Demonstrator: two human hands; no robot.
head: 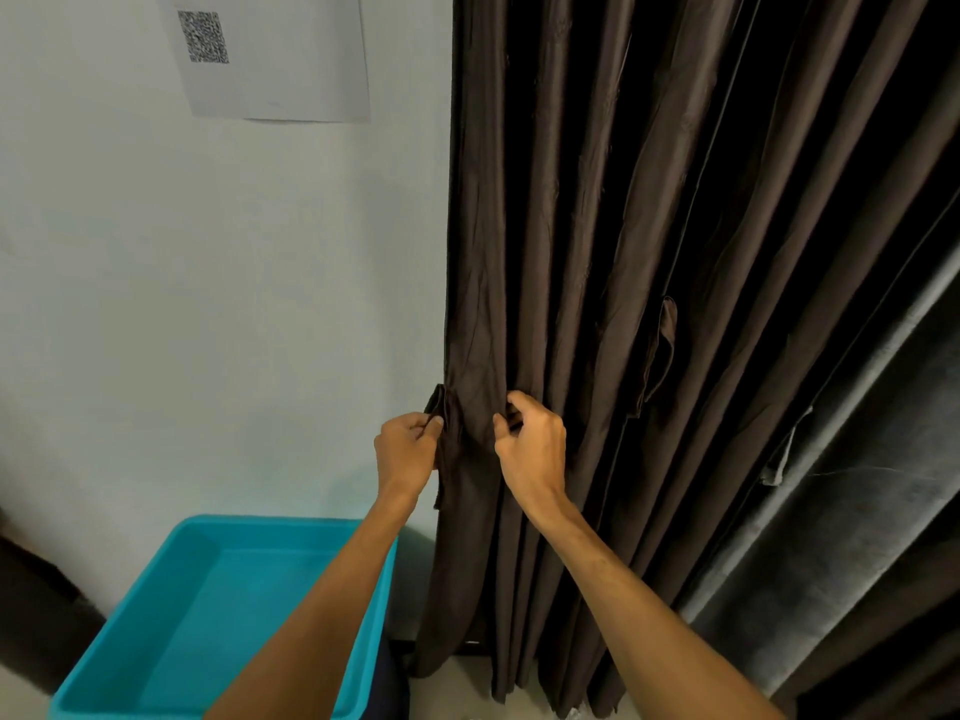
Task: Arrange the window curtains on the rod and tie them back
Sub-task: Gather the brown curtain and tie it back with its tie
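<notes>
Curtain (571, 226), dark brown, is hung in vertical pleats beside a pale wall (234, 304) and is held at its left edge, about mid-height.

Left grip (408, 449): thumb and forefinger are pinched on a narrow strip of the same fabric (436, 400), judged to be the tie-back, at the curtain's outer edge.

Right grip (532, 444): fingers are curled round a pleat just beside it, with the thumb hooked into the fold.

The outer pleats are bunched between the two grips, presumably so the strip can be passed round them. Both forearms are extended forward and upward, near-parallel, with the backs of the hands toward the camera.

A loose fabric loop (662, 345) hangs further right on the curtain. A turquoise tub (270, 524) stands below left. The rod is not in view.
</notes>
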